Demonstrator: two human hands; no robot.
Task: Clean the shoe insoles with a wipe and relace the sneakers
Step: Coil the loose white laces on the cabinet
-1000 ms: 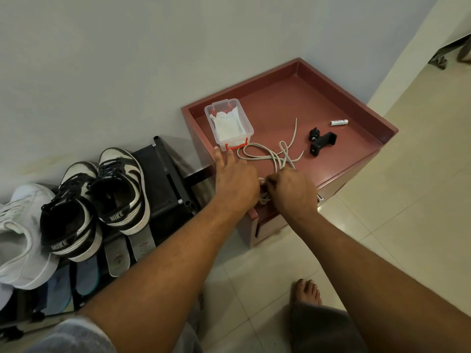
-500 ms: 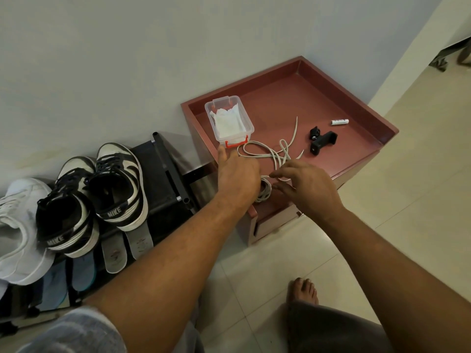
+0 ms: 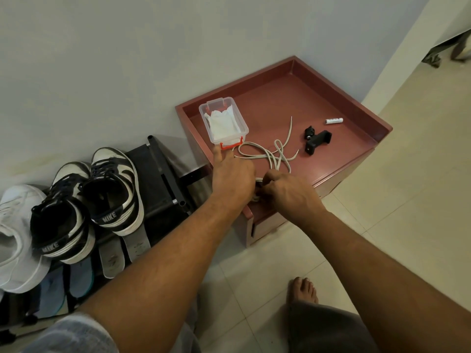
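Head view: laces [image 3: 267, 155] lie tangled at the red worktop's [image 3: 331, 80] front edge by the wipe box [image 3: 224, 123], handy for sorting before relacing (my guess). Right grip [image 3: 285, 192] is curled, knuckles up, pinching a lace coil. Left grip [image 3: 233, 179] lies palm-down beside it, forefinger straight toward the box, and I cannot tell if it holds anything. Sneakers [image 3: 112, 192] sit well apart, left.

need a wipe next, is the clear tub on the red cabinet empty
No, the clear tub on the red cabinet holds a crumpled wad of white wipes.
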